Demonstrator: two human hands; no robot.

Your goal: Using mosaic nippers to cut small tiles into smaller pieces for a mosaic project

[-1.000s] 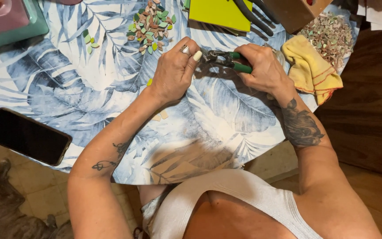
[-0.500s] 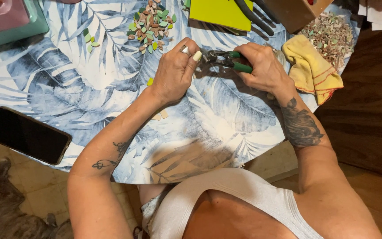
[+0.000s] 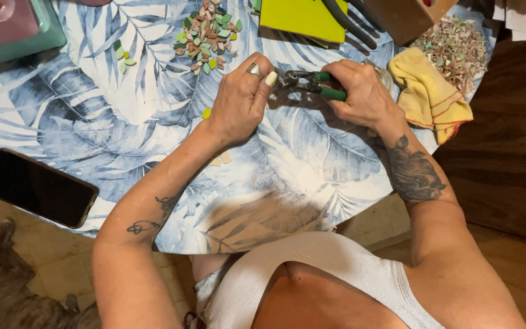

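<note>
My right hand (image 3: 363,91) grips green-handled nippers (image 3: 312,81) over a table covered with a blue leaf-print cloth (image 3: 153,140). The jaws point left toward my left hand (image 3: 241,97), whose fingers are pinched at the jaws; whatever small piece it holds is hidden. A pile of small green, brown and pink leaf-shaped tile pieces (image 3: 209,33) lies just beyond my left hand. One lime chip (image 3: 206,113) rests beside my left wrist.
A black phone (image 3: 38,187) lies at the table's near left edge. A yellow cloth (image 3: 430,94) and a heap of tile scraps (image 3: 458,52) sit right. A lime tile (image 3: 302,18), dark tool handles (image 3: 348,21), a brown box (image 3: 406,18) and teal tray (image 3: 13,36) line the far side.
</note>
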